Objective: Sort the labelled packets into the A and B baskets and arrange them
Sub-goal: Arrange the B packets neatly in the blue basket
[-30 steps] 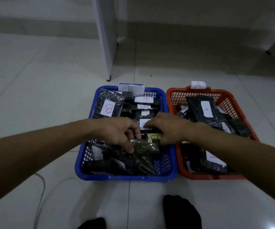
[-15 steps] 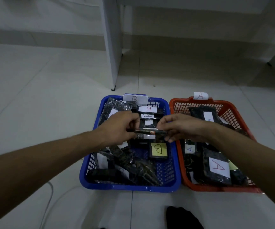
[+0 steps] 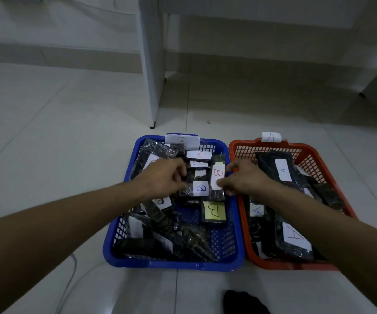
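Packet (image 3: pixel 217 177) with the red B label, edge-on a moment ago, is now turning face-up in the blue basket (image 3: pixel 174 265); right hand (image 3: pixel 243 177) pinching it, left hand (image 3: pixel 163 177) curling onto neighbouring packets, arranging.

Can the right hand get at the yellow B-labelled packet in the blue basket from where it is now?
Probably yes. The yellow-labelled packet lies uncovered just below the right hand, but that hand is pinching the red-B packet and must release it first.

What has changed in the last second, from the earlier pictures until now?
Both hands lifted a packet out of the blue basket and turned it. The right hand now pinches this packet, its red B label facing up; the left hand has let go. Both baskets kept their places.
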Tool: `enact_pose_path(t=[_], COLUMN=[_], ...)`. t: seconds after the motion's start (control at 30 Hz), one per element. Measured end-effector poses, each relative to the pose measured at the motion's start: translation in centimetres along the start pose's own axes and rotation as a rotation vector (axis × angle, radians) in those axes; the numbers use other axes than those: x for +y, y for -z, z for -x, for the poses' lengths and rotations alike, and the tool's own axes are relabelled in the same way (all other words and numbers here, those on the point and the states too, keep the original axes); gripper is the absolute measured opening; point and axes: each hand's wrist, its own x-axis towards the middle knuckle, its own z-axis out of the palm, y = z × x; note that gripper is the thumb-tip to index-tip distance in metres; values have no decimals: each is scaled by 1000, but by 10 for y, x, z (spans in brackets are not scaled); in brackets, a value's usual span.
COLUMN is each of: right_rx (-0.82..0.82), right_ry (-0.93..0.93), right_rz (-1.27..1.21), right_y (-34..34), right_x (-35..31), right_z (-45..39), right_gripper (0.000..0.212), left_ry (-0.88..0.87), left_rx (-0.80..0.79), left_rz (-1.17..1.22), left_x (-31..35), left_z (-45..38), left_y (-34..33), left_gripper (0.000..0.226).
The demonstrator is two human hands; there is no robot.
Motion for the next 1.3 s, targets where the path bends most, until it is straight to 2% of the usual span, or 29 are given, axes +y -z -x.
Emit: enact_pose_path(t=[0.07, 0.2, 0.3, 0.43, 0.53, 0.63, 0.7, 0.77, 0.83, 1.07, 1.23, 1.3], right_rx=[144, 240, 237, 216, 189, -42, -158, -146, -101, -55, -70, -82], right_ry=[73, 224, 284, 284, 365, 451, 477, 531, 595, 646, 629, 613], right_rz=[186, 331, 565, 814, 909, 951, 1058, 1195, 1281, 1203, 1166, 1133], right_y=[-5, -18, -27, -28, -33, -35, -31, -30, -33, -32, -30, -28], right_x=[3, -2, -6, -11, -14, -7, 1, 13, 25, 28, 29, 30], right_z=[-7, -21, -28, -23, -11, 4, 14, 19, 22, 18, 18, 14], right_gripper=[30, 39, 43, 37, 44, 52, 68, 84, 91, 70, 69, 70], left_ry=[26, 5, 14, 99, 147, 180, 188, 172, 148, 164, 139, 69], left_rx=[-206, -452, -564, -726, -754, -770, -774, -780, -786, -779, -783, -745], left_rz=[-96, -181, -360, -561, -566, -583, -607, -629, -656, -607, -618, -620], left_x=[-3, 10, 26, 37, 44, 41, 34, 30, 27, 44, 46, 44], left_z=[6, 14, 12, 11, 14, 15, 14, 14, 15, 20, 19, 19], left_y=[-4, -17, -20, -32, -35, -37, -41, -45, -49, -37, -35, -32], left_gripper=[17, 26, 41, 50, 54, 57, 58, 56, 53, 45, 53, 52])
